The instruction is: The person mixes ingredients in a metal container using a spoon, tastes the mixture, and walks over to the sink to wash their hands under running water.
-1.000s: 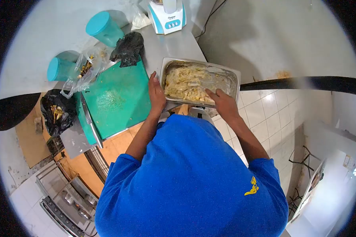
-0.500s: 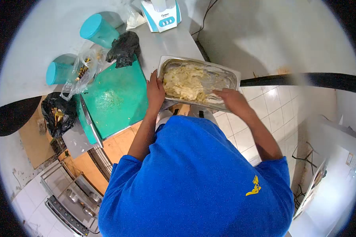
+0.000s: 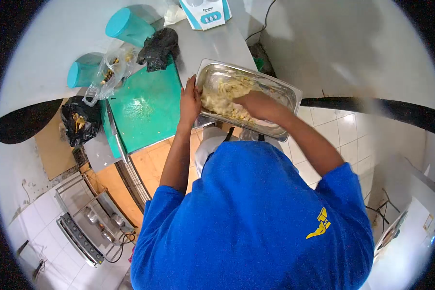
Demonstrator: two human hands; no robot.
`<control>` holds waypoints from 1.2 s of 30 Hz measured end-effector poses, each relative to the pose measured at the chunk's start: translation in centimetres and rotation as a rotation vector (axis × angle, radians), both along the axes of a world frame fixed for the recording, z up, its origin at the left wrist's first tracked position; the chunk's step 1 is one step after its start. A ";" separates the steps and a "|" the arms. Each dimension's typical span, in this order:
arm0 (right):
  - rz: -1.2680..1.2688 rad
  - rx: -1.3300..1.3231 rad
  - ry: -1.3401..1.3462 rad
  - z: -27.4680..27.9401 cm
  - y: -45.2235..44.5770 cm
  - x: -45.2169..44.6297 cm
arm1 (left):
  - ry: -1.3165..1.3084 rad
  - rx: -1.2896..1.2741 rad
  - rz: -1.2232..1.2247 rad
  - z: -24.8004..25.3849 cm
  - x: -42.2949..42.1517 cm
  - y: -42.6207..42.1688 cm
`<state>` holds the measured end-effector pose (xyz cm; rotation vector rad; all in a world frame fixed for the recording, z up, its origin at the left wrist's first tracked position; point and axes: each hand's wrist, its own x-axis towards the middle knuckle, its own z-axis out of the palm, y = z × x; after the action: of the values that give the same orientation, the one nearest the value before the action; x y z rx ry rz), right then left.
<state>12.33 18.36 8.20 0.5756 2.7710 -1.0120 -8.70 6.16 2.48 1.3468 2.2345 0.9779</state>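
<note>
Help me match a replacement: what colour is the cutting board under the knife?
Green cutting board; the head view shows it best.

The tray (image 3: 214, 71) is shiny metal, the mixture (image 3: 221, 102) lumpy — the shirt (image 3: 256, 208) matt cloth.

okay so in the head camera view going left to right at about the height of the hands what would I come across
Black plastic bag, green cutting board, the person's left hand, metal tray.
</note>
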 end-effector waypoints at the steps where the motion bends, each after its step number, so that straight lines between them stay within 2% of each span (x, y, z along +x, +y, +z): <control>1: 0.036 -0.009 0.006 1.3 1.4 1.7 | 0.049 0.011 -0.013 -0.3 0.0 -0.1; 2: 0.075 -0.017 0.012 2.5 2.4 2.6 | 0.097 0.023 -0.023 -0.5 0.0 -0.2; 5: -0.039 -0.076 -0.075 4.8 5.1 1.6 | 0.169 -0.013 -0.008 -0.4 0.2 -0.1; 8: -0.123 -0.036 0.009 -2.1 2.2 -1.3 | 0.119 -0.018 -0.023 -0.8 -0.1 0.0; 12: 0.094 -0.069 0.039 0.4 0.3 1.8 | 0.085 -0.048 0.023 -0.1 0.2 0.1; 14: 0.101 -0.089 0.031 2.1 3.0 4.1 | 0.089 -0.021 -0.003 -0.1 0.2 0.1; 17: -0.085 -0.095 0.051 2.7 4.1 2.7 | 0.106 -0.026 -0.018 0.0 0.1 0.0; 20: -0.103 0.046 -0.103 -4.5 -0.2 -0.7 | 0.110 0.009 -0.027 -0.1 0.2 -0.1; 21: -0.069 -0.049 -0.049 -0.9 -1.4 -0.4 | 0.101 -0.006 -0.016 -0.1 0.2 0.0; 23: -0.005 -0.061 -0.034 2.2 -0.6 1.2 | 0.080 -0.032 -0.002 0.2 0.2 0.3; 25: 0.044 -0.002 0.034 1.6 2.1 3.6 | 0.080 -0.066 0.001 0.2 0.2 0.1; 28: -0.282 0.121 -0.172 0.8 2.9 3.7 | 0.071 -0.023 -0.012 0.0 -0.2 0.3; 29: -0.355 0.017 -0.219 -0.8 1.3 2.9 | 0.063 0.004 -0.025 -0.3 -0.3 0.3; 32: -0.080 0.056 -0.092 -1.3 -2.5 2.3 | -0.048 0.026 -0.033 0.8 -0.3 0.6; 33: -0.061 -0.068 -0.059 -0.1 -2.2 3.2 | -0.026 -0.010 -0.034 0.5 -0.7 0.7; 36: -0.425 0.040 -0.195 2.1 -0.6 4.9 | -0.072 0.073 -0.132 0.1 -1.6 0.8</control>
<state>17.25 17.73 10.27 1.2357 2.5554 -0.9097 -10.33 6.99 2.57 1.4464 2.0471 1.0531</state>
